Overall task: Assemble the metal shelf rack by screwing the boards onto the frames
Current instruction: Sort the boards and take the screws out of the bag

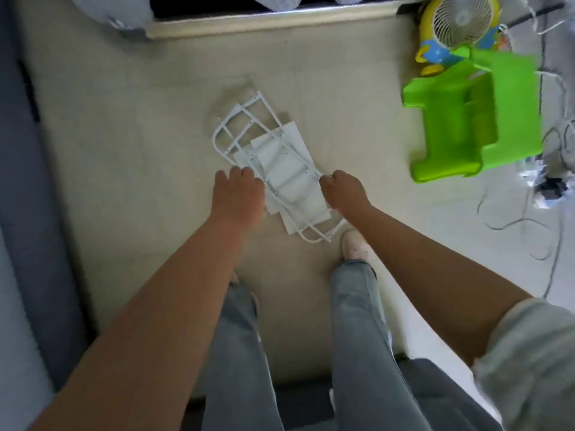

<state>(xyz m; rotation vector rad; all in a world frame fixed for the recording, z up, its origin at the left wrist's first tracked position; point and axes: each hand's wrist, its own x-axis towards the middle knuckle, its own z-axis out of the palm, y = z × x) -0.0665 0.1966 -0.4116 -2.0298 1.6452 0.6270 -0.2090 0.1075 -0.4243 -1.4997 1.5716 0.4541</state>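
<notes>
Beige carpet (pixel 124 126) covers the floor, running up to a pale ledge (pixel 280 21) along its far edge and meeting a lighter hard floor (pixel 466 259) on the right. Near the carpet's middle lie the white tubular metal frames (pixel 239 126), stacked on flat white boards (pixel 295 169) in a slanted pile. The person stands over it in light blue jeans (pixel 357 321), one pale shoe (pixel 353 244) just beside the pile's near end. The left hand (pixel 238 194) reaches to the pile's left side, its fingers hidden behind the knuckles, so its grip cannot be told. The right hand (pixel 345 189) closes its grip on a frame rail at the pile's right side. A bright green plastic stool (pixel 473 119) lies tipped beyond the carpet's right edge, with a small white fan (pixel 460 18) behind it.
</notes>
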